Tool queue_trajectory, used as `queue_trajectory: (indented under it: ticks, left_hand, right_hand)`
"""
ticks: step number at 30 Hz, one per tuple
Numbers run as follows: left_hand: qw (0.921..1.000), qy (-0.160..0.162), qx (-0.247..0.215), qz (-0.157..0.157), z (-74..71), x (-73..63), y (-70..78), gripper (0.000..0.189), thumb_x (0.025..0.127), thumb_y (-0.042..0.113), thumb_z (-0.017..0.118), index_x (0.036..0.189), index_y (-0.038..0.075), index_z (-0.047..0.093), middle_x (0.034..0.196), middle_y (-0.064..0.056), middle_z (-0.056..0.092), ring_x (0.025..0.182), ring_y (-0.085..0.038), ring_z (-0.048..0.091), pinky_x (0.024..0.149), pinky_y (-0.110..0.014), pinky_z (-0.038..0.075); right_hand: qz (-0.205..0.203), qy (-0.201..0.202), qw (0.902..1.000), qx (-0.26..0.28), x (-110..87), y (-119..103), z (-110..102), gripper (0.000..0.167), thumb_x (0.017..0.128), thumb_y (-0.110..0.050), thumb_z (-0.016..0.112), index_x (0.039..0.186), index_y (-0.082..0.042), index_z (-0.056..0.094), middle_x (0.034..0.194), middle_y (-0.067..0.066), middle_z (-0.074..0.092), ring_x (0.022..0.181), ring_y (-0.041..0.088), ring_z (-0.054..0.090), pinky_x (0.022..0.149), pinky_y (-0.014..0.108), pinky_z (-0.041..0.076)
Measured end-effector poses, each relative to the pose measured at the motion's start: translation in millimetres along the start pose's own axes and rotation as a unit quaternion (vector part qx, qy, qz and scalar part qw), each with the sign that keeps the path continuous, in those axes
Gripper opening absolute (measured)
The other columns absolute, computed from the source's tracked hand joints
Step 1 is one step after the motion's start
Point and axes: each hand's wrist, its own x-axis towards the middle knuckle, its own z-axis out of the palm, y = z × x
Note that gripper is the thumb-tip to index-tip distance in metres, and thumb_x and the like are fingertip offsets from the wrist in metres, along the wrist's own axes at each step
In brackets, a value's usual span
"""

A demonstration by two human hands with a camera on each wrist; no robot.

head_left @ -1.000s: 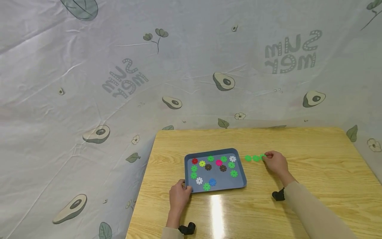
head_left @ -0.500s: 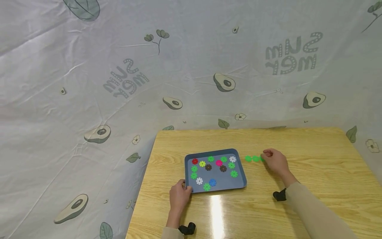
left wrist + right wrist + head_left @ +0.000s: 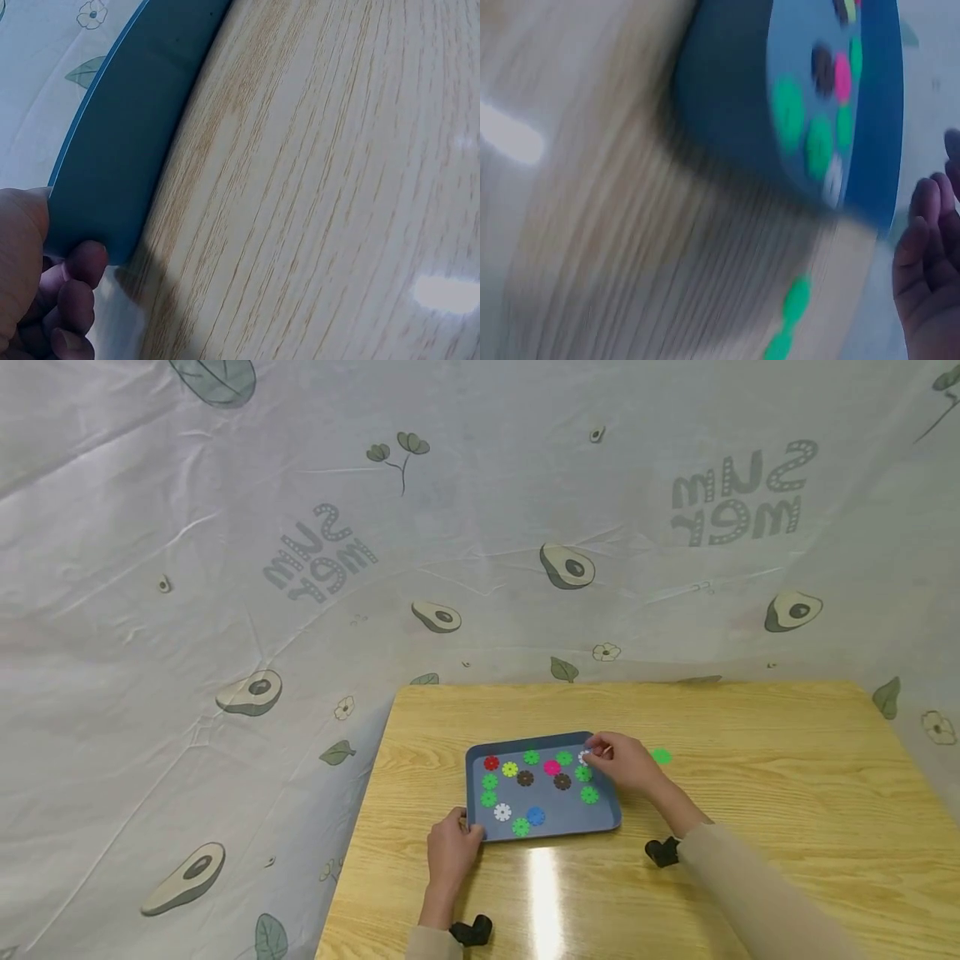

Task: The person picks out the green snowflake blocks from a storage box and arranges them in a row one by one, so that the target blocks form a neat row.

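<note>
Your left hand gripped the near left corner of the blue-gray tray, bracing it on the wood-grain table. Your right hand hung over the tray's far right corner, fingers loosely bent; no piece showed in them. Assorted slotted plastic discs lay inside the tray, with a white disc at its far right, near those fingers. On the table, right of the tray, lay green discs; two appeared to touch. Step in hand, as judged: selection of a disc from the tray. The next move likely called for a thumb-and-finger pinch on one disc, with the tray held steady. Readable writing: "SUMMER," mirror-reversed, printed twice on the backdrop cloth. Tray and discs showed no legible brand or label.
</note>
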Motion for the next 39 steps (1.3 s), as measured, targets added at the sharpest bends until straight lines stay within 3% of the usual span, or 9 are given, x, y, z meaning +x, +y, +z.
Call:
queue_trajectory:
  ticks: [7,12,17,30,39]
  left_hand:
    - [0.9999,-0.006,-0.003,-0.008,-0.4,3.1,-1.3,0.025,0.080,0.010,0.067,0.104,0.004,0.076,0.054,0.007,0.048,0.046,-0.008,0.040,0.047,-0.028,0.034]
    - [0.9999,-0.009,-0.006,-0.011,1.7,4.2,-2.6,0.027,0.080,0.011,0.067,0.105,0.004,0.076,0.054,0.007,0.050,0.046,-0.008,0.042,0.047,-0.028,0.034]
    - [0.9997,-0.016,-0.009,-0.015,2.2,4.2,-2.3,0.029,0.080,0.012,0.067,0.106,0.004,0.075,0.055,0.007,0.051,0.047,-0.008,0.043,0.046,-0.027,0.035]
    - [0.9999,-0.004,-0.005,-0.011,1.5,1.5,-3.1,0.025,0.079,0.011,0.068,0.102,0.004,0.075,0.054,0.008,0.048,0.047,-0.008,0.041,0.046,-0.028,0.033]
    - [0.9998,-0.007,-0.013,-0.016,2.0,2.0,-2.1,0.026,0.080,0.012,0.068,0.104,0.004,0.075,0.054,0.008,0.049,0.047,-0.007,0.041,0.046,-0.027,0.033]
  right_hand:
    - [-0.068,-0.101,0.9925,-0.016,11.3,-38,52,0.021,0.096,-0.017,0.074,0.112,-0.003,0.073,0.088,-0.005,0.062,0.076,0.012,0.056,0.070,0.033,0.048]
    - [-0.106,-0.155,0.9809,-0.051,15.6,-58,83,0.021,0.091,-0.018,0.080,0.107,-0.006,0.075,0.092,-0.001,0.066,0.084,0.017,0.060,0.076,0.036,0.050]
    - [-0.130,-0.191,0.9683,-0.095,14.1,-62,102,0.026,0.085,-0.022,0.086,0.104,-0.009,0.074,0.093,0.005,0.065,0.082,0.016,0.056,0.076,0.036,0.048]
    - [-0.149,-0.201,0.9536,-0.168,7.0,-58,114,0.024,0.079,-0.021,0.091,0.091,-0.011,0.072,0.089,-0.001,0.059,0.077,0.011,0.050,0.072,0.032,0.048]
    - [-0.151,-0.201,0.9568,-0.146,7.9,-59,115,0.025,0.078,-0.014,0.091,0.086,-0.010,0.068,0.087,-0.002,0.056,0.076,0.011,0.050,0.071,0.032,0.047]
